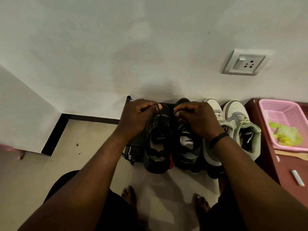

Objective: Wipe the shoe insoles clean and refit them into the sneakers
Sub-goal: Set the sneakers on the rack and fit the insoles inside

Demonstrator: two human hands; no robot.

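Observation:
Two black sneakers stand side by side on a dark shoe rack (pixel 131 152) against the wall, toes toward the wall. The left black sneaker (pixel 158 147) has its laces drawn upward. My left hand (pixel 136 117) pinches a black lace end above its toe. My right hand (pixel 198 119) pinches the other lace end, hovering over the right black sneaker (pixel 188 147), whose pale inside shows. No loose insole or cloth is visible.
A pair of white-and-grey sneakers (pixel 241 130) stands to the right on the rack. Farther right, a maroon table (pixel 283 172) carries a pink basket (pixel 286 114) with greens, a wooden fork and a white stick. A wall socket (pixel 243 64) is above. My bare feet stand below.

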